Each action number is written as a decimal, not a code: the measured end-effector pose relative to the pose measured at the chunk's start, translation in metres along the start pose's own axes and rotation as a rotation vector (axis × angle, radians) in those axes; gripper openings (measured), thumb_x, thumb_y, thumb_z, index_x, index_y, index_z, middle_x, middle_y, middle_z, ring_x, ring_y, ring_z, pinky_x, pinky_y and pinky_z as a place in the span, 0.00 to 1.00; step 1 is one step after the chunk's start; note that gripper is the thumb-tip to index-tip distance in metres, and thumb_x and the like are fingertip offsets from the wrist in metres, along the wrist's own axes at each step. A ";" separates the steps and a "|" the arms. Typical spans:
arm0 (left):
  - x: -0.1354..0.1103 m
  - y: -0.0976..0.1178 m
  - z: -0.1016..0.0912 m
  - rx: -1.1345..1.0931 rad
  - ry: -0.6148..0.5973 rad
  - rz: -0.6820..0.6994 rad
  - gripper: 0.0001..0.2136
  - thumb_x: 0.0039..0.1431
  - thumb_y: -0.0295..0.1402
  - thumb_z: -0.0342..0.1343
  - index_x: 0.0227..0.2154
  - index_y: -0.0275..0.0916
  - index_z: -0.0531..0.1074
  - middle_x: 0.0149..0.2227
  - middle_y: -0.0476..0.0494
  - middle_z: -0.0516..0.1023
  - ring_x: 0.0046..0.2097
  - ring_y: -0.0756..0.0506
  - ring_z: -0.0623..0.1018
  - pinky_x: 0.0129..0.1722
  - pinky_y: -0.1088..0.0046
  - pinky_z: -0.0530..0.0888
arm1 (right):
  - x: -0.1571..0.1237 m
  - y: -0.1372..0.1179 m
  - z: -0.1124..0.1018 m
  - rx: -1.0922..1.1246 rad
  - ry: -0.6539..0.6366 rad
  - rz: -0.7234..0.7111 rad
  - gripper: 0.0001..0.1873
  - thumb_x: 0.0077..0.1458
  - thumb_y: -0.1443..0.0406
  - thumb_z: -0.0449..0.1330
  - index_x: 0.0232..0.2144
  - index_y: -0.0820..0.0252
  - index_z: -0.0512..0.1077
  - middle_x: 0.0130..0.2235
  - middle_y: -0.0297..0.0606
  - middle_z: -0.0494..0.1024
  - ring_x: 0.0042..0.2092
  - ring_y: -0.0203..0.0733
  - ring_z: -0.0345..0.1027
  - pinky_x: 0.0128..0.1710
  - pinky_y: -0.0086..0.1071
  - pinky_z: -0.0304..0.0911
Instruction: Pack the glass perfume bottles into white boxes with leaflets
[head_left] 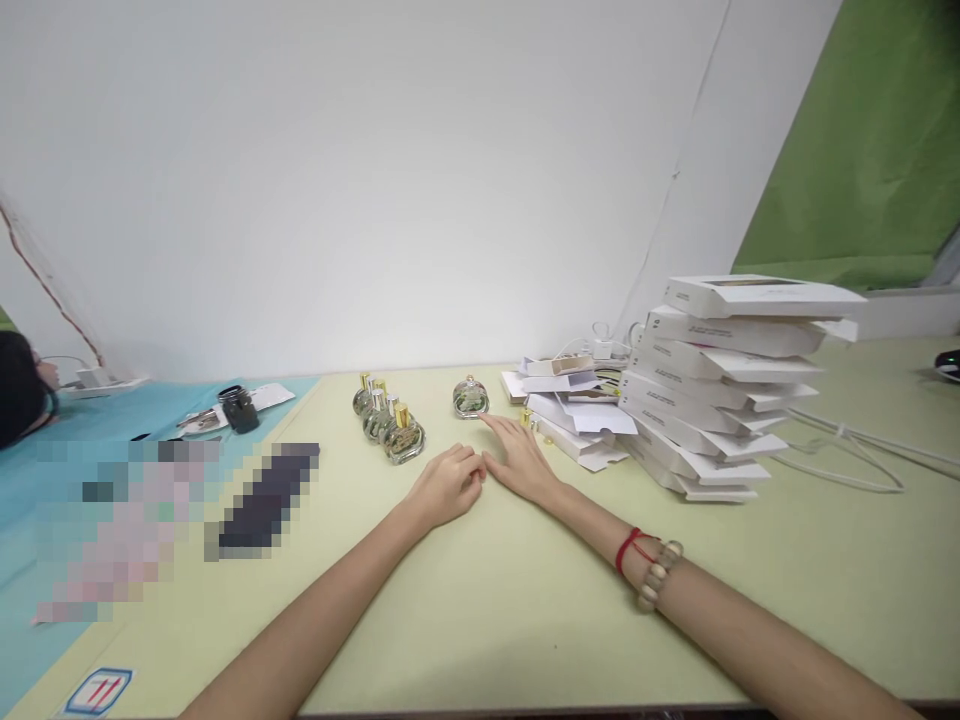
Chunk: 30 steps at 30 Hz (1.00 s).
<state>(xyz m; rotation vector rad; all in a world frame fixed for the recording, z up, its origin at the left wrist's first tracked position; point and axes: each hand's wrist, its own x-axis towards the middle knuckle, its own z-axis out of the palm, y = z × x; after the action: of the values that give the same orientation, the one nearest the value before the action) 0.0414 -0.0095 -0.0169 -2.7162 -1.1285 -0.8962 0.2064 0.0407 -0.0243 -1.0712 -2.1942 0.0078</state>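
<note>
Apparently, the step in hand is a reach: the right hand, fingers extended and thumb apart, lies just before a round clear glass bottle, contact unclear, while the left hand curls its fingers together, nothing visible inside. Gripping the bottle would call for fingers spread around its glass. A pale yellow-green tabletop runs back to a plain white wall.

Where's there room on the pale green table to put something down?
There's bare table between the two forearms, and more at the right, in front of the white cable. It's crowded around the stacked boxes and loose cartons, and at the cluster of bottles.
</note>
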 end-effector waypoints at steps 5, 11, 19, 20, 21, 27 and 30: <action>0.000 -0.001 0.000 -0.044 0.007 -0.046 0.07 0.53 0.24 0.44 0.29 0.39 0.65 0.31 0.46 0.69 0.36 0.48 0.68 0.36 0.72 0.66 | 0.027 0.003 0.023 -0.082 0.128 0.038 0.37 0.47 0.67 0.51 0.60 0.61 0.45 0.59 0.45 0.55 0.58 0.46 0.48 0.55 0.41 0.45; 0.000 -0.003 0.001 -0.018 -0.015 -0.040 0.06 0.53 0.25 0.44 0.29 0.39 0.65 0.32 0.46 0.69 0.37 0.48 0.68 0.37 0.72 0.66 | 0.050 0.012 0.039 -0.065 0.211 0.110 0.42 0.44 0.64 0.55 0.60 0.65 0.43 0.57 0.49 0.57 0.57 0.50 0.49 0.54 0.42 0.47; 0.000 -0.002 0.000 0.010 -0.007 -0.030 0.07 0.52 0.24 0.44 0.32 0.39 0.65 0.34 0.44 0.68 0.38 0.47 0.68 0.38 0.70 0.67 | 0.049 0.017 0.035 0.234 0.166 0.251 0.25 0.45 0.62 0.55 0.48 0.60 0.63 0.39 0.40 0.72 0.38 0.41 0.65 0.40 0.34 0.60; 0.000 -0.002 -0.001 0.018 0.014 -0.045 0.08 0.52 0.24 0.44 0.34 0.39 0.65 0.35 0.44 0.68 0.39 0.46 0.68 0.39 0.68 0.67 | 0.049 0.017 0.035 0.268 0.131 0.280 0.23 0.45 0.62 0.55 0.46 0.60 0.65 0.35 0.38 0.73 0.34 0.39 0.65 0.36 0.33 0.61; 0.000 -0.001 -0.002 0.022 0.049 -0.064 0.09 0.52 0.24 0.44 0.36 0.39 0.64 0.37 0.43 0.68 0.41 0.46 0.68 0.41 0.67 0.67 | 0.048 0.016 0.035 0.300 0.111 0.303 0.21 0.44 0.63 0.55 0.43 0.60 0.67 0.32 0.36 0.73 0.31 0.38 0.65 0.34 0.31 0.60; -0.002 -0.004 -0.003 -0.002 0.322 -0.205 0.20 0.52 0.29 0.48 0.49 0.39 0.54 0.42 0.40 0.65 0.42 0.45 0.69 0.41 0.67 0.67 | 0.039 0.008 0.025 0.640 -0.070 0.173 0.14 0.36 0.71 0.51 0.29 0.62 0.71 0.29 0.33 0.73 0.30 0.35 0.63 0.30 0.27 0.58; -0.002 -0.007 -0.003 -0.020 0.409 -0.346 0.23 0.52 0.36 0.51 0.49 0.38 0.52 0.41 0.40 0.65 0.39 0.46 0.70 0.37 0.69 0.67 | 0.030 -0.001 0.021 0.796 -0.267 0.146 0.11 0.34 0.72 0.50 0.24 0.63 0.69 0.24 0.30 0.70 0.27 0.33 0.61 0.27 0.25 0.57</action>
<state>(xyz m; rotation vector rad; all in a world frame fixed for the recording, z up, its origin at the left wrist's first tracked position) 0.0343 -0.0069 -0.0172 -2.2263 -1.5100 -1.4286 0.1810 0.0666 -0.0227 -0.7790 -2.0159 1.0460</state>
